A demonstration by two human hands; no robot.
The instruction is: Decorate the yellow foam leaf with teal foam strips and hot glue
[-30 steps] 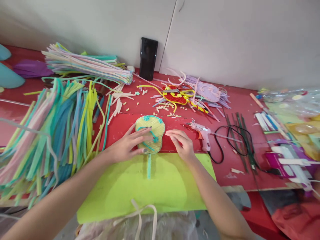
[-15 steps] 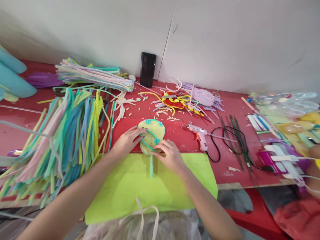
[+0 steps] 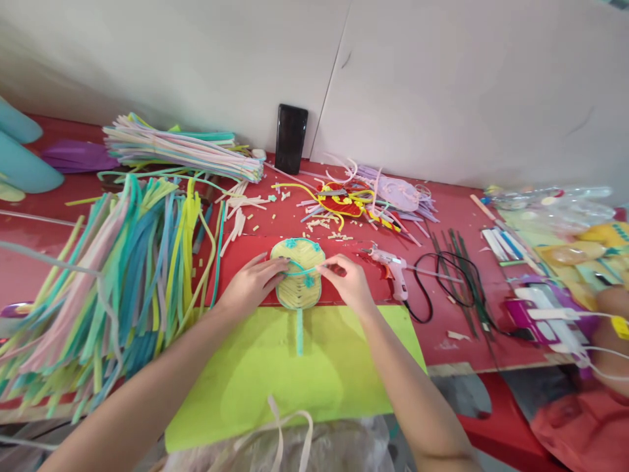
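A pale yellow oval fan (image 3: 298, 299) with a teal rim, small teal flowers and a teal handle (image 3: 300, 334) lies ahead of me. A teal pipe cleaner (image 3: 303, 271) curves over its face. My left hand (image 3: 253, 282) is at the fan's left side, its fingertips pinching the left end of this pipe cleaner. At the right, my right hand (image 3: 346, 278) has thumb and fingers closed on the other end. A small teal flower (image 3: 309, 282) shows just below the strand. The left fingers cover part of the fan's left edge.
Bundled pipe cleaners (image 3: 181, 151) and a loose heap (image 3: 132, 262) occupy the left. A pink glue gun (image 3: 396, 272) with a black cord rests at right. A phone (image 3: 291, 139) leans on the wall. Yellow-green sheet (image 3: 295, 387) covers the near edge. Another person's arm (image 3: 614, 314) is far right.
My right hand has moved up and slightly right with its end of the pipe cleaner. The strand now bows across the fan instead of slanting down to the right. My left hand stays nearly in place.
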